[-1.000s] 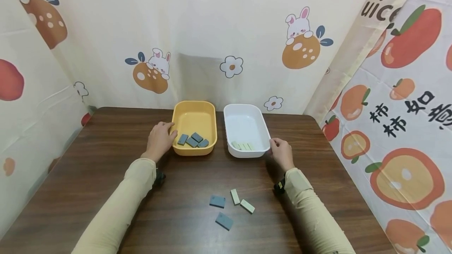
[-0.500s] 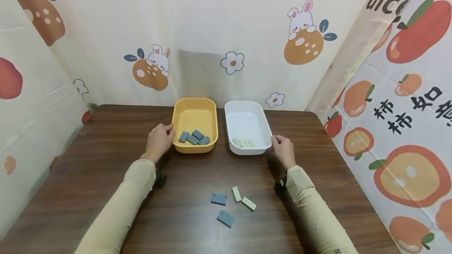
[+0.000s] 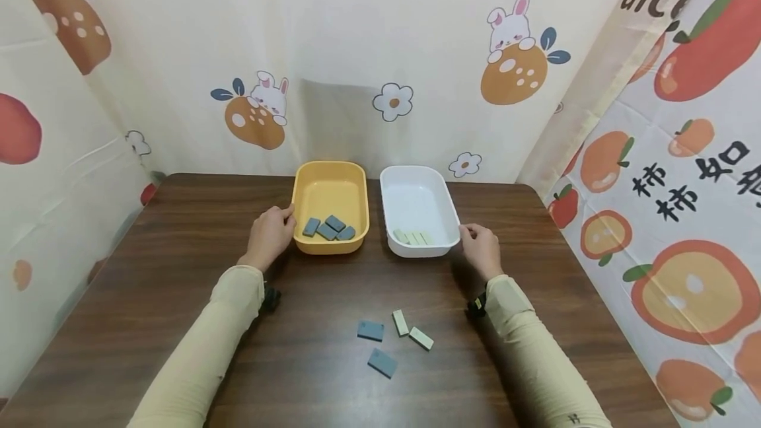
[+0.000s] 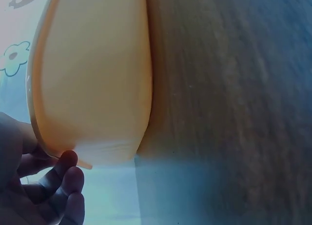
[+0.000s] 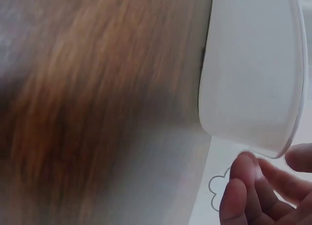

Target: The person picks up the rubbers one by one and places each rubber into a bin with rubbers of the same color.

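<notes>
My left hand (image 3: 270, 236) pinches the left rim of a yellow tray (image 3: 329, 193), its fingers curled under the edge in the left wrist view. Several dark grey-blue blocks (image 3: 327, 232) lie at the tray's near end. On the right, my right hand (image 3: 481, 249) holds the near right corner of a white tray (image 3: 416, 203); the right wrist view shows its thumb (image 5: 300, 157) and fingers on either side of the rim. Several pale green blocks (image 3: 413, 238) sit in a row in the white tray.
Two grey-blue blocks (image 3: 382, 362) and two pale green blocks (image 3: 421, 338) lie on the brown wooden table (image 3: 309, 362), between my forearms. A printed curtain (image 3: 368, 32) hangs directly behind the trays, and another patterned cloth (image 3: 684, 216) hangs at the right.
My left fingers have drawn together at the yellow tray's rim. The head view has tilted slightly down; trays and loose blocks keep their places on the table.
</notes>
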### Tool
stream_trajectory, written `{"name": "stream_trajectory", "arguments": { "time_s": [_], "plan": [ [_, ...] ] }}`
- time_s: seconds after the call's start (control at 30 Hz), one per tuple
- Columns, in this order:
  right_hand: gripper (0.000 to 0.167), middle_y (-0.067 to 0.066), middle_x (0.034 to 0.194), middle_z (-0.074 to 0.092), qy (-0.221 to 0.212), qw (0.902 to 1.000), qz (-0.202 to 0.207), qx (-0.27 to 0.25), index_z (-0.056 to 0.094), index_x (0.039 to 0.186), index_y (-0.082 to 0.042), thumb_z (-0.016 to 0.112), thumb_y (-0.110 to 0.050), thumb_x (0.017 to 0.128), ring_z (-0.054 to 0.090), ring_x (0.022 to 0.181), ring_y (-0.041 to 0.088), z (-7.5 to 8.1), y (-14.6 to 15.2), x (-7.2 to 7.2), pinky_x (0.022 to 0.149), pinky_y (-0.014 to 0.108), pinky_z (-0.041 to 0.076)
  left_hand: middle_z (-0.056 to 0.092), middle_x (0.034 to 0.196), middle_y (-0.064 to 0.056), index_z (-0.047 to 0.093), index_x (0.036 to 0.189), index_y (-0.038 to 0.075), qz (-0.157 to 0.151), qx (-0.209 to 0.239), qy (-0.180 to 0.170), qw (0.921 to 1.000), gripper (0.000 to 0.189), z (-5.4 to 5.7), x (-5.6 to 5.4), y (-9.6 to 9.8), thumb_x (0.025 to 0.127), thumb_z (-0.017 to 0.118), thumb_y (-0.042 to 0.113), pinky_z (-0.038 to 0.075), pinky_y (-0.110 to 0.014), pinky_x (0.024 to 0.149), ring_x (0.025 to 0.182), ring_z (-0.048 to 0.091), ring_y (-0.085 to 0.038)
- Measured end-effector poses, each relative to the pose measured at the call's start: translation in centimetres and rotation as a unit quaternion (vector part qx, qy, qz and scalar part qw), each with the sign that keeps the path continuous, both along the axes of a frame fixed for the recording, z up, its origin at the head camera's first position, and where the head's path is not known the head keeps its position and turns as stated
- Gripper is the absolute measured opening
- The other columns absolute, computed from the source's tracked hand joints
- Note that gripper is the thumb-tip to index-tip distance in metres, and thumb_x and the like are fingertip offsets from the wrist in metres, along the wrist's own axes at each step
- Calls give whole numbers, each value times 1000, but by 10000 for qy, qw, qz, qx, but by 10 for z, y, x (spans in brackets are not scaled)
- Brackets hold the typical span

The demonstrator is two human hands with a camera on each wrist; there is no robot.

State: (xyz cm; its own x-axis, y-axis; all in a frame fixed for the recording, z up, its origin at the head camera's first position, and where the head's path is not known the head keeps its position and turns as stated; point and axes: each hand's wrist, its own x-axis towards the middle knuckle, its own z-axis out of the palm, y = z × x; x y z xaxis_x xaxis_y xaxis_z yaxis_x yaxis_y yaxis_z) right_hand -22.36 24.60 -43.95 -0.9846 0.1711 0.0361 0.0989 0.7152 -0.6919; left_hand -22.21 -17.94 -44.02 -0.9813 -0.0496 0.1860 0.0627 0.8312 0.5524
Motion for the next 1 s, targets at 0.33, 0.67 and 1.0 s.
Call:
{"name": "stream_trajectory", "arguments": {
  "time_s": [0.33,0.67,1.0],
  "plan": [
    [27,13,89,72,597,9945,663,550,71,106,-3,56,-23,97,61,72,21,29,-7,30,64,31,45,61,92,-22,59,131,0,-48,-122,-1,9999,38,1,1,-4,97,48,14,42,-42,62,64,48,-30],
    [14,-2,83,68,207,9359,3339,1107,72,97,-8,70,-19,89,58,74,5,29,-22,69,66,23,48,62,90,-22,61,128,-2,-166,-310,102,9993,36,3,1,-1,97,50,12,45,-44,62,63,49,-29],
    [22,-5,81,67,-592,9186,3737,1144,71,98,-10,76,-26,83,56,70,4,17,-39,92,63,22,48,62,92,-22,59,131,0,-181,-229,-98,9995,38,1,-1,-1,97,49,14,44,-42,62,65,49,-29]
  ]
}}
